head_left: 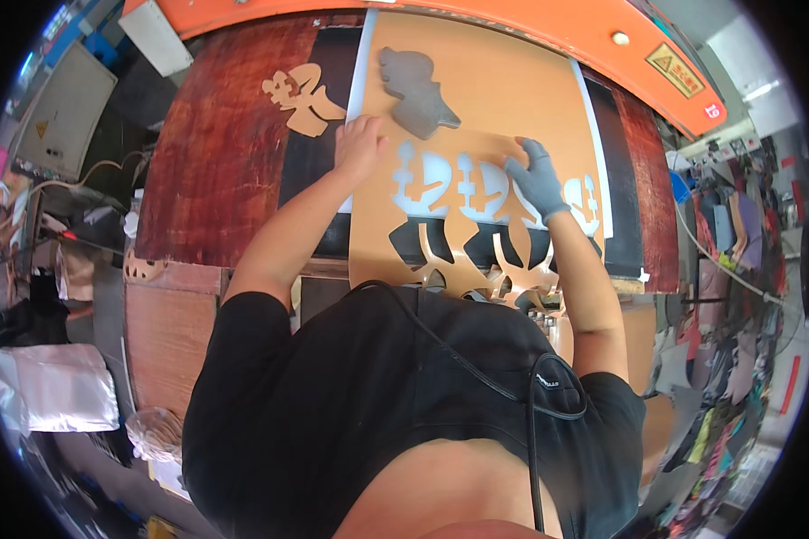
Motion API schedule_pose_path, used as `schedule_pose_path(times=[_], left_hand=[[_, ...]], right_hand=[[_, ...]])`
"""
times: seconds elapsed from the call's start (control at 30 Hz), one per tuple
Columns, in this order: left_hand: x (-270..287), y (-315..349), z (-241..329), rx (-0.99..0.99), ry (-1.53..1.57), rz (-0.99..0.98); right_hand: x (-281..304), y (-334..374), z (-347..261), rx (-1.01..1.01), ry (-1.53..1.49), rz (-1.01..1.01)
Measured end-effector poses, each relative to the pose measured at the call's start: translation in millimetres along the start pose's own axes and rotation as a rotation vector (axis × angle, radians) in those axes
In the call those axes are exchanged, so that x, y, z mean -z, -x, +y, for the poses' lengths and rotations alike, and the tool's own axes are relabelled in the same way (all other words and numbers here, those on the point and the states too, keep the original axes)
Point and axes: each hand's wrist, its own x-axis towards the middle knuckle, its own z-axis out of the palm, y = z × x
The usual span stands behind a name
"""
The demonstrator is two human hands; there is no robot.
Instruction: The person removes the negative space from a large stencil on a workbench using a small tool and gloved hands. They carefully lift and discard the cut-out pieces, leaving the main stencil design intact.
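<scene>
A tan sheet (485, 81) lies over a white layer on the worktable. Its near part has a row of cut-out shapes and hangs over the table's front edge. My bare left hand (360, 146) rests on the sheet's left margin, fingers apart and lying on it. My right hand (539, 182), in a grey glove, is over the sheet at the right of the cut-outs, thumb and fingers spread, holding nothing. Between my hands, farther back, a grey cutting die (415, 92) with a curved outline sits on the sheet. Cut tan pieces (304, 99) lie left of my left hand.
An orange machine beam (476, 13) with a warning label spans the far side. The table (216, 135) has a worn reddish-brown surface with black strips beside the sheet. A grey cabinet (72, 108) stands at left; material pieces (728, 242) hang at right.
</scene>
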Motion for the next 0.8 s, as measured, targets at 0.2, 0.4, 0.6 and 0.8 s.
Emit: schedule_pose_path(times=[0.2,0.4,0.6,0.8], left_hand=[[-11.9,-7.3,1.0,0.018,-0.021,-0.042],[-12.1,-17.3,0.5,0.025,-0.068,-0.100],[-7.6,-25.4,4.9,0.040,-0.030,-0.089],[-10.3,-36.6,2.9,0.067,-0.054,-0.121]], right_hand=[[-63.6,-54.6,-36.6,0.089,0.048,-0.194],[-117.3,-106.3,-64.4,-0.026,0.251,-0.178],[-110.9,-122.9,-88.9,-0.153,0.303,-0.294],[-104.9,-141.0,-79.0,-0.098,0.297,-0.376]])
